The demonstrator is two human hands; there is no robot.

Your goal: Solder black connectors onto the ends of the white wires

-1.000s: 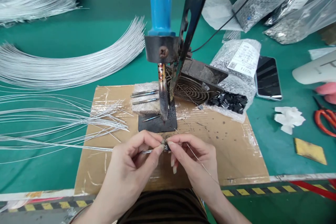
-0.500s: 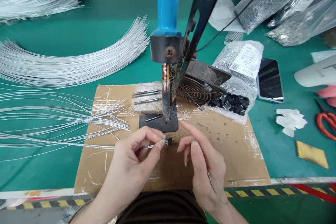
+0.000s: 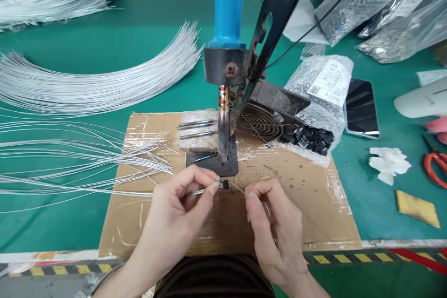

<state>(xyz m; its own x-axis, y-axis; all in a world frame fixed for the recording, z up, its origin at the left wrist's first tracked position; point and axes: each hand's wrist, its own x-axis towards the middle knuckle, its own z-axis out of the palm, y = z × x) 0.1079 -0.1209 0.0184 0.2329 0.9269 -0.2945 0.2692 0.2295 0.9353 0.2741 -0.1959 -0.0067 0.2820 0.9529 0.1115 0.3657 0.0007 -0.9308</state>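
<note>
One small black plug (image 3: 225,185) shows in the head view, just past the fingertips of the left hand (image 3: 182,208), which pinch its wired end; pale wires (image 3: 134,193) trail left. Fingers of the right hand (image 3: 275,223) close on a thin wire (image 3: 238,187). Beyond the left fingertips hangs a soldering iron (image 3: 223,123).
</note>
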